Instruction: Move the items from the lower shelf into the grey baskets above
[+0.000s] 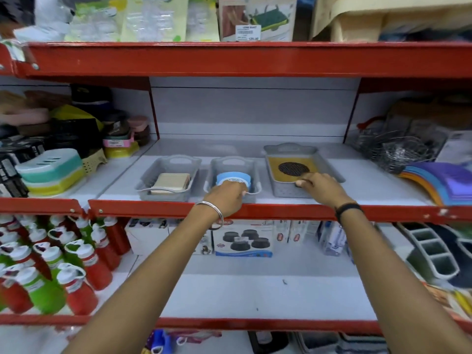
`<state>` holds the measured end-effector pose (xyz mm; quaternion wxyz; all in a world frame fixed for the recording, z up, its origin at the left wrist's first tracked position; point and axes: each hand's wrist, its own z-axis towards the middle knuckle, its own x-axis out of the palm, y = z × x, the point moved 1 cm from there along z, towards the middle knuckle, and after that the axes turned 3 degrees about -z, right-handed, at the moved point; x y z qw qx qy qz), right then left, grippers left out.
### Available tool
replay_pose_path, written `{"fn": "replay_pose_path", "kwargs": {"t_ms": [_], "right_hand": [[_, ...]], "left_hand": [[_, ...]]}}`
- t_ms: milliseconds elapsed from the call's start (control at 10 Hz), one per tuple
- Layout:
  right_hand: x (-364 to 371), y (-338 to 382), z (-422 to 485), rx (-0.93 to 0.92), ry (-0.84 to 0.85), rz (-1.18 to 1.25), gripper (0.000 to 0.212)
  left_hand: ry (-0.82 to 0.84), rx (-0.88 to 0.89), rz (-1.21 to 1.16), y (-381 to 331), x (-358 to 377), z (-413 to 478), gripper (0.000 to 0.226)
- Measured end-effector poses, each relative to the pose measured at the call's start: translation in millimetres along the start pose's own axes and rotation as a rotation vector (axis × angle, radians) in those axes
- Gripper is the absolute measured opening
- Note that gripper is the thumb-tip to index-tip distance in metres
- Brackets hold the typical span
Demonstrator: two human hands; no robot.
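Three grey baskets stand on the middle shelf. The left basket (163, 191) holds a beige flat pack (171, 183). In the middle basket (252, 172) sits a blue round item (236, 178), and my left hand (226, 198) rests on its near side, fingers closed over the basket's front rim. The right basket (288, 150) holds a yellow flat item with a black mesh disc (293, 168). My right hand (323, 186) grips the near end of that yellow item at the basket's front.
The lower shelf (255, 290) carries boxed goods (242, 238) at the back, red and green bottles (51, 264) at left and a grey divided caddy (431, 254) at right. Soap cases (51, 172) stand left of the baskets; wire baskets (398, 149) and coloured mats (444, 182) stand right.
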<state>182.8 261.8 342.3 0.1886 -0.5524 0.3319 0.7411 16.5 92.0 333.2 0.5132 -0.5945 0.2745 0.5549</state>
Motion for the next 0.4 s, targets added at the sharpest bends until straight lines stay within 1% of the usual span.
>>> {"fn": "replay_pose_path", "kwargs": {"t_ms": [100, 200, 300, 400], "right_hand": [[-2, -3, -11, -0.041, 0.038, -0.002, 0.029], [0, -7, -26, -0.038, 0.05, -0.046, 0.028], [-2, -5, -34, -0.016, 0.063, -0.058, 0.03], [-8, 3, -38, -0.022, 0.013, -0.013, 0.034]], "left_hand": [[-0.066, -0.033, 0.025, -5, 2, -7, 0.029], [-0.175, -0.04, 0.092, -10, 3, -13, 0.031], [-0.211, -0.037, 0.117, -11, 7, -15, 0.033], [-0.249, -0.014, 0.143, -12, 2, -16, 0.034]]}}
